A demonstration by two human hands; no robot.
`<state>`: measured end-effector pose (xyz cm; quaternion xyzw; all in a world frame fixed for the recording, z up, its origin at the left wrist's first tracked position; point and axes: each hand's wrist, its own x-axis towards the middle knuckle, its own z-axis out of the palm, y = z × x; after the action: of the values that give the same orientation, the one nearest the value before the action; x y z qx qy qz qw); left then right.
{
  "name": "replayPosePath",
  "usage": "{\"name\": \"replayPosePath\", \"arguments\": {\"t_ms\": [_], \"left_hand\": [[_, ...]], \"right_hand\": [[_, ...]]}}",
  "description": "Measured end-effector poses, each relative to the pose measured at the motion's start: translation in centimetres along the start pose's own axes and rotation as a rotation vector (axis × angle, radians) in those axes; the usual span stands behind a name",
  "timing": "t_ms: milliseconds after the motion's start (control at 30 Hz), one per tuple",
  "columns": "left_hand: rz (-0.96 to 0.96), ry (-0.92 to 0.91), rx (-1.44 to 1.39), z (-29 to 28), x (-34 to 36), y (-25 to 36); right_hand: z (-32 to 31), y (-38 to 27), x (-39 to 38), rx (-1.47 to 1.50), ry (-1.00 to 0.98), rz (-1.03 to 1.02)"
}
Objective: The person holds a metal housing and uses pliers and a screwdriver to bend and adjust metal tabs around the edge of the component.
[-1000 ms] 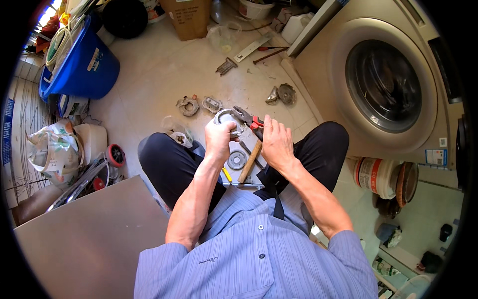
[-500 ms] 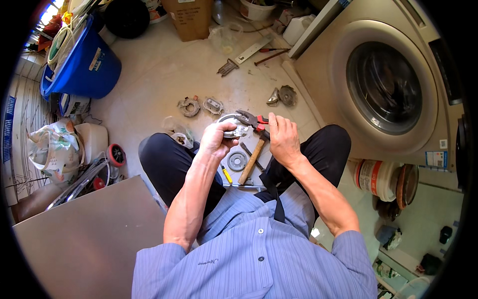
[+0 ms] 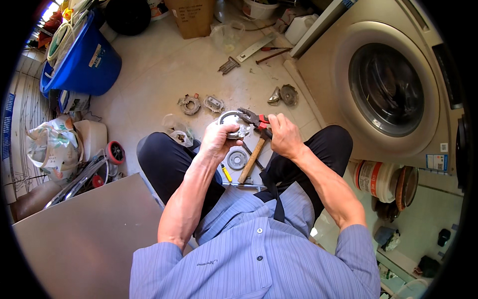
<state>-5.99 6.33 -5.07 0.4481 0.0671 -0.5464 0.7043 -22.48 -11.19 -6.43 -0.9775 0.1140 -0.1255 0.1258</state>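
My left hand [image 3: 217, 141] grips a round metal part [image 3: 241, 131] with a curved rim and a whitish, rough inside, held up between my knees. My right hand [image 3: 286, 136] is closed round the handles of red-and-black pliers [image 3: 251, 117]. The jaws of the pliers lie at the right edge of the round part; whether they bite on it I cannot tell. Below my hands rest a hammer [image 3: 252, 160] with a wooden handle, a grey disc [image 3: 237, 159] with a ringed centre and a small yellow-handled tool [image 3: 226, 173].
Beyond my hands, worn metal parts [image 3: 189, 104] and a toothed round piece [image 3: 289, 95] lie on the floor. A front-loading washing machine [image 3: 338, 94] stands at right, a blue tub [image 3: 92, 67] at far left. A flat brown panel [image 3: 89, 239] is near my left elbow.
The round part has tilted, so more of its rim and whitish inside show. My right hand has shifted slightly right and wraps the plier handles more closely.
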Motion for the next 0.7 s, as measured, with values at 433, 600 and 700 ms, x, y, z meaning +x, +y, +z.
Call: {"name": "replayPosePath", "arguments": {"t_ms": [433,600,700], "left_hand": [[0.404,0.106,0.334,1.0,0.7,-0.9],[0.445,0.137,0.557,0.6,0.4,-0.9],[0.495,0.111,0.62,0.5,0.1,-1.4]], "right_hand": [[0.6,-3.6,-0.4,0.314,-0.266,0.44],[0.8,-6.4,-1.9,0.477,-0.324,0.655],[-0.4,-6.8,-2.2,0.546,-0.331,0.687]]}}
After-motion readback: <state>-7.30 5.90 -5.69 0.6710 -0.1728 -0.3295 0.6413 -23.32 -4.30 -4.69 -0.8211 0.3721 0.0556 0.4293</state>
